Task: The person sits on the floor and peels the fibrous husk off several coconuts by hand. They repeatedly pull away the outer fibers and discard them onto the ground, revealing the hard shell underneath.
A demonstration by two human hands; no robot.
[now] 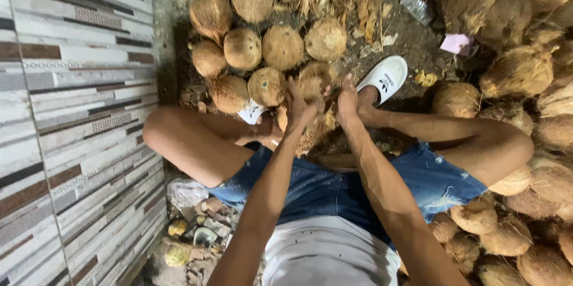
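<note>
We have a husked coconut (315, 83) gripped between our knees, just this side of the white shoe (385, 77); it looks roundish, so we cannot tell its long axis. Our left hand (301, 107) curls fingers against its near face, our right hand (347, 102) presses beside it, fingers narrow. Piled coconuts (262, 47) sit beyond.

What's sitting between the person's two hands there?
In the head view, a husked brown coconut sits between the left hand and the right hand, with loose husk fibre just below it. Both hands press against it.
</note>
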